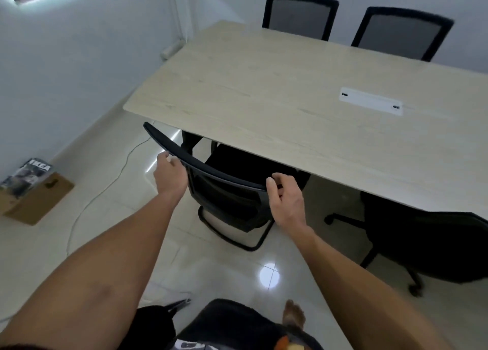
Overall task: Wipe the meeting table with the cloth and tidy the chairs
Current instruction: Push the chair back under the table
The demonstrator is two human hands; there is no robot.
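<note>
Where table (277, 90) overhangs: chair (227, 191) seat hidden.

Both hands, left hand (171, 174) and right hand (286, 200), on black chair (224, 188) backrest.
</note>
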